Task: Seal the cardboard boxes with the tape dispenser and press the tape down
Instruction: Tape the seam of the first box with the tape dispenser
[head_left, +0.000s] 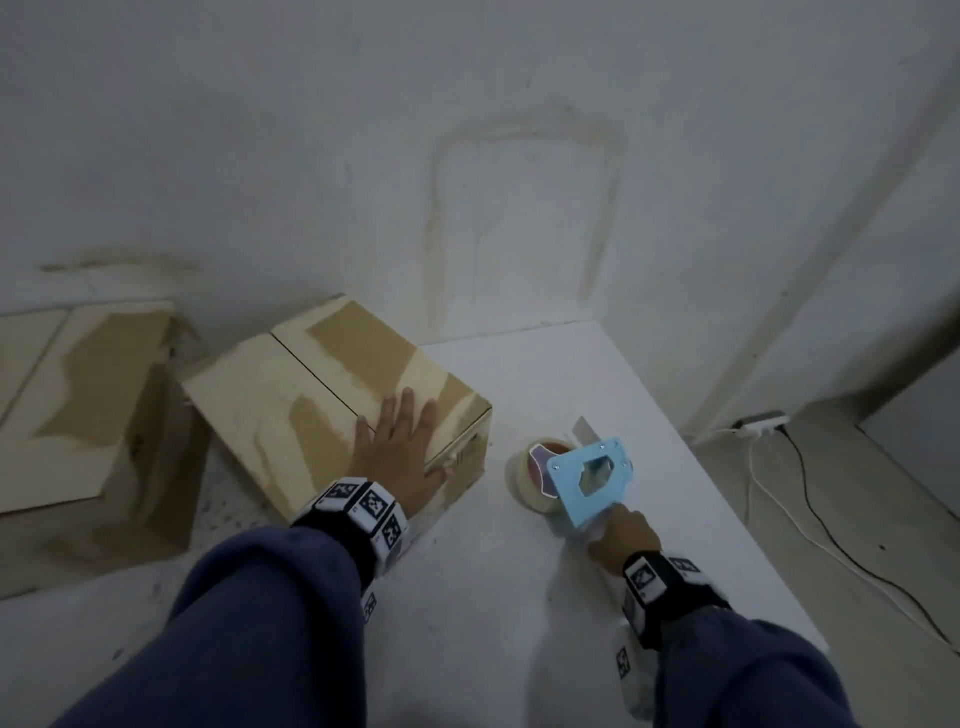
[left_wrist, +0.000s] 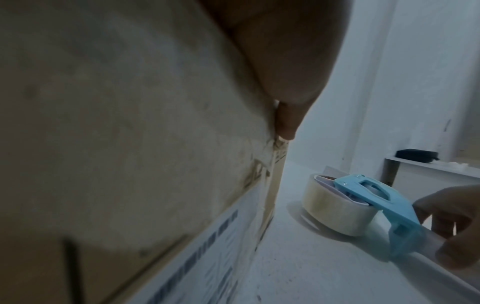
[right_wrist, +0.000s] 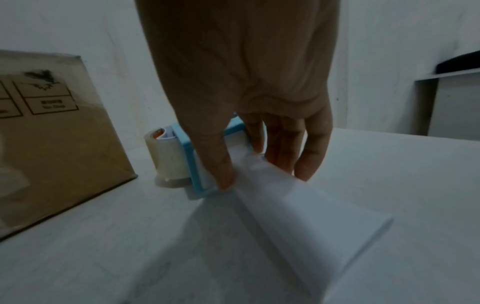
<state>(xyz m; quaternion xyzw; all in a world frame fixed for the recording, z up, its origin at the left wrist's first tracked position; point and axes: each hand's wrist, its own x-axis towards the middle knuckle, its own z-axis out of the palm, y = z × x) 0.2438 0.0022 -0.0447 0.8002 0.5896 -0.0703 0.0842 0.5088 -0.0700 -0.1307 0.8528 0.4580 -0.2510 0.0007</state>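
Note:
A closed cardboard box (head_left: 322, 395) stands on the white table (head_left: 493, 597), its centre seam untaped. My left hand (head_left: 400, 452) lies flat on the box's top near its right corner, fingers straight, thumb over the edge. In the left wrist view the box's side (left_wrist: 130, 123) fills the left, with my palm (left_wrist: 285, 61) above it. The blue tape dispenser (head_left: 589, 475) with its clear tape roll (head_left: 527, 483) lies on the table right of the box. My right hand (head_left: 623, 535) grips its white handle (right_wrist: 298, 205), thumb (right_wrist: 223, 164) on one side, fingers on the other.
A second cardboard box (head_left: 78, 405) sits further left, beside the first. A white wall rises right behind the table. On the floor to the right lie a power strip (head_left: 761, 421) and cables (head_left: 810, 499). A low shelf (left_wrist: 428, 164) holds a dark object.

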